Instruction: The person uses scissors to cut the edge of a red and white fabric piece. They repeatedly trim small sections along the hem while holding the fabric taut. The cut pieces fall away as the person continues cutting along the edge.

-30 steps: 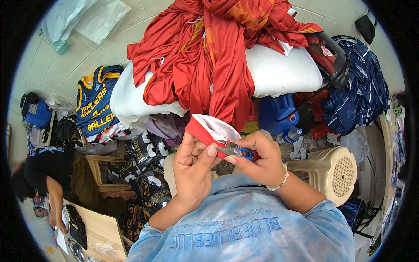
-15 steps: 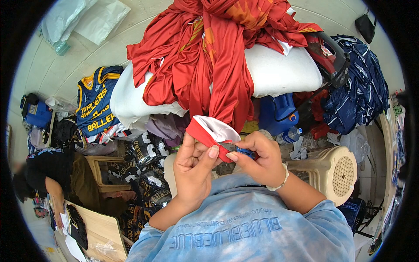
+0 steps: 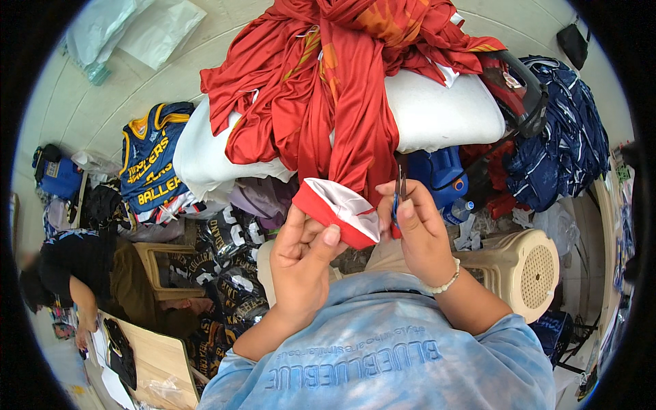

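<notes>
My left hand point(image 3: 301, 263) pinches a folded red fabric band with a white lining point(image 3: 342, 215) between thumb and fingers. The band's upper edge gapes, so the white inner side shows. To its right, apart from the cloth, my right hand point(image 3: 422, 239) is closed round small thread snips point(image 3: 400, 188). Their dark blades point up and away from me, and part of the blue handle shows between the fingers. Just beyond my hands, red shiny garments point(image 3: 294, 102) drape over a white padded board point(image 3: 444, 113) and hang down its near side.
Navy garments point(image 3: 557, 137) are heaped right of the board, beside an iron point(image 3: 512, 89). A blue jug point(image 3: 437, 171) stands below. A beige plastic stool point(image 3: 536, 277) is at my right. Navy-yellow jersey point(image 3: 154, 150) hangs left; another person's arm point(image 3: 83, 301) rests near a wooden board point(image 3: 160, 362).
My right hand has drawn the snips away from the band to the right, and their blades have turned upward. My left hand keeps its hold, nearly in place.
</notes>
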`<state>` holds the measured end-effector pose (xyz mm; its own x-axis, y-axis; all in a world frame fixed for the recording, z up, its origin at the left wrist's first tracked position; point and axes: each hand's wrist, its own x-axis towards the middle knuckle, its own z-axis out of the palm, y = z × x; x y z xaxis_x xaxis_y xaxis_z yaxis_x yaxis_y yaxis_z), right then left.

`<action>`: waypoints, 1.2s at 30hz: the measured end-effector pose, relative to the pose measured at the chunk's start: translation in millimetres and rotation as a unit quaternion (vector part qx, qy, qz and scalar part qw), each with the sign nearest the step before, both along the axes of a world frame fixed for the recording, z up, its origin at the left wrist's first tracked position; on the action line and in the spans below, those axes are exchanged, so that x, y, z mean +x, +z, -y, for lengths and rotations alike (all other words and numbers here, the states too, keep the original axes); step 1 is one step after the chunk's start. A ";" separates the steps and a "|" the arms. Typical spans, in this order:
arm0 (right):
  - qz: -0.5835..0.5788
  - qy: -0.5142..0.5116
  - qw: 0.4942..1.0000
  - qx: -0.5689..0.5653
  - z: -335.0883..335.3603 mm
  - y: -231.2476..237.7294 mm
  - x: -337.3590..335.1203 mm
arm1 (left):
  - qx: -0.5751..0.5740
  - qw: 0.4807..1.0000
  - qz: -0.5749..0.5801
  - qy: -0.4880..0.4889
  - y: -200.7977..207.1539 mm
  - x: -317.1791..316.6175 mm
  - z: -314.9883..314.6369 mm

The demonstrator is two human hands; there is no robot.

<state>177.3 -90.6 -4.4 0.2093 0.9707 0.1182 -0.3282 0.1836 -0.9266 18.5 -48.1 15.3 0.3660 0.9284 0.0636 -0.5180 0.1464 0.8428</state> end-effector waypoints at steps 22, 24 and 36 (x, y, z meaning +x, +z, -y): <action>0.498 -0.174 0.812 0.249 1.5 8.8 2.7 | -0.020 0.997 0.045 -0.056 -4.9 -5.1 -1.6; 0.493 -0.180 0.815 0.245 2.4 8.7 3.3 | -0.019 0.998 0.041 -0.053 -4.8 -5.1 -2.6; 0.401 -0.113 0.896 0.155 3.2 10.9 8.5 | -0.020 0.998 0.045 -0.046 -6.4 -5.1 -2.0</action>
<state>185.8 -93.8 6.5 0.1242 0.8087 0.5750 0.4979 0.4504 -0.7411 13.4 -46.1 8.8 0.4436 0.8939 0.0640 -0.5742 0.2287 0.7861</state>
